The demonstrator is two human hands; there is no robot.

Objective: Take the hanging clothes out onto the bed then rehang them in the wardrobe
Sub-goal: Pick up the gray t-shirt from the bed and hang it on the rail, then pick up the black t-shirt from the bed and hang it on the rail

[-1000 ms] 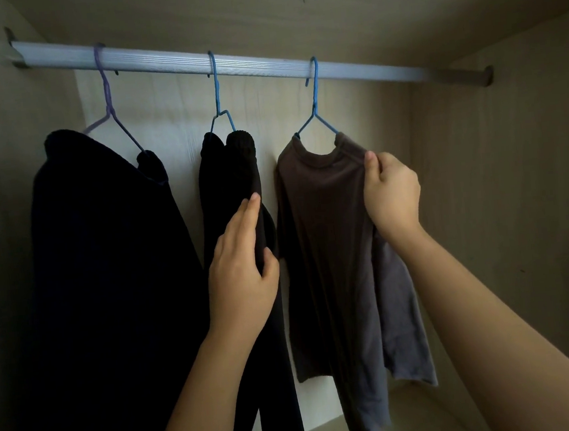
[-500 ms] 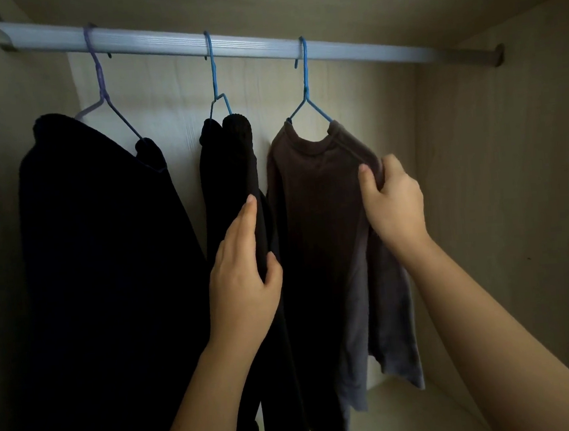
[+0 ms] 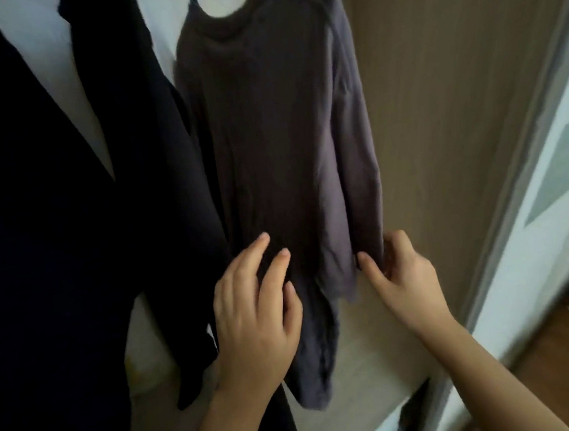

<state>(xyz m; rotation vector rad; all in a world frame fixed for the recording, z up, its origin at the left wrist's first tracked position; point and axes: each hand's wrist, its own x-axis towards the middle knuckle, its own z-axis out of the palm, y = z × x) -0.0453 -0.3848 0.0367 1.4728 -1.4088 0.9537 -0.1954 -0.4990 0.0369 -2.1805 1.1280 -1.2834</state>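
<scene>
Grey-brown long-sleeve top [image 3: 278,119] hangs rightmost in the wardrobe (frame's blurry). Left hand [image 3: 254,317] rests flat on its hem, fingers spread; right hand [image 3: 402,280] pinches the sleeve cuff.

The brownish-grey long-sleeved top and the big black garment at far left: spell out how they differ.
The brownish-grey long-sleeved top is lighter and narrower; the big black garment is near-black and far wider. The top's hem ends above the wardrobe floor, while the black one runs out of frame below. Both hands are at the top: the left hand lies on its lower front, the right hand pinches its sleeve end. Neither touches the black one. Both garments hang in the wardrobe.
</scene>
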